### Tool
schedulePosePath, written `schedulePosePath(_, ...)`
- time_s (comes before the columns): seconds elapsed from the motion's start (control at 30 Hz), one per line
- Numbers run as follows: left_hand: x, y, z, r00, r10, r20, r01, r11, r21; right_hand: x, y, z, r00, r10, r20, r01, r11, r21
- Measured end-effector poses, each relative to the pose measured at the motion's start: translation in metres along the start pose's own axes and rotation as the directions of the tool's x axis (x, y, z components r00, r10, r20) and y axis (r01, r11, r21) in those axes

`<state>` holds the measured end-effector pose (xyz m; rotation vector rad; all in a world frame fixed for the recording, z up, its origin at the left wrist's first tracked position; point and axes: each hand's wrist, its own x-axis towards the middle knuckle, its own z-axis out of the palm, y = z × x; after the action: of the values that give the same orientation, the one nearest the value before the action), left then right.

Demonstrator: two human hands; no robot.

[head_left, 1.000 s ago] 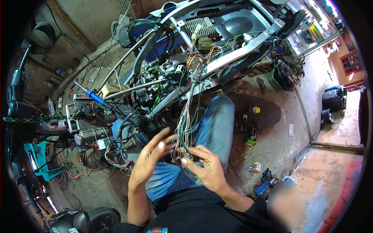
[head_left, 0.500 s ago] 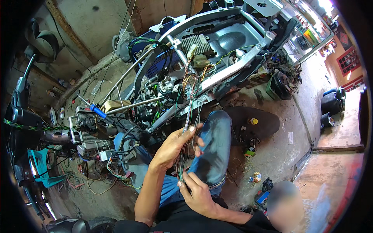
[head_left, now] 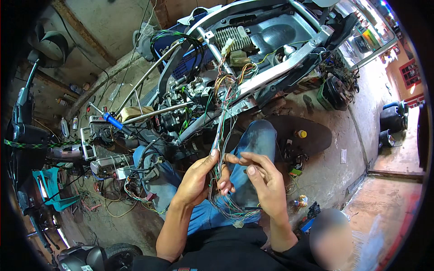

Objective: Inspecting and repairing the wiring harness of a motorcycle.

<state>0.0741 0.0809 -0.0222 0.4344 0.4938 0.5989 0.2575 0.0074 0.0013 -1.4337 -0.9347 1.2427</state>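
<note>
- Grip of the left hand point(head_left: 197, 179), in the head view: closed around the wire bundle point(head_left: 220, 131), above the lap point(head_left: 195, 217).
- Bundle's long axis runs from the motorcycle frame point(head_left: 280, 66) down toward the body, its lower stretch curving right.
- Left forearm slants upward, thumb pointing frameward.
- Right hand point(head_left: 270, 186) just beside, unclosed, fingers bent leftward.

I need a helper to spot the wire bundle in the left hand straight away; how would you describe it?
Start at the silver frame across the top. Below it, a wire bundle runs down to the left hand, then curves rightward over the lap. Unlike the thick green-and-black cord at far left, it is many thin, multicoloured strands.
</note>
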Motion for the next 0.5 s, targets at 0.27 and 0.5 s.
schedulePosePath(0.27,-0.009,-0.014,0.006,0.979,-0.027,-0.202,0.016,0.998,-0.057,0.03,0.0,0.019,0.947,0.178,0.266,-0.282,0.857,0.432)
schedulePosePath(0.5,-0.009,-0.007,0.017,0.981,-0.033,-0.194,0.01,0.993,-0.117,0.039,0.0,0.014,0.885,0.291,0.364,-0.447,0.751,0.486)
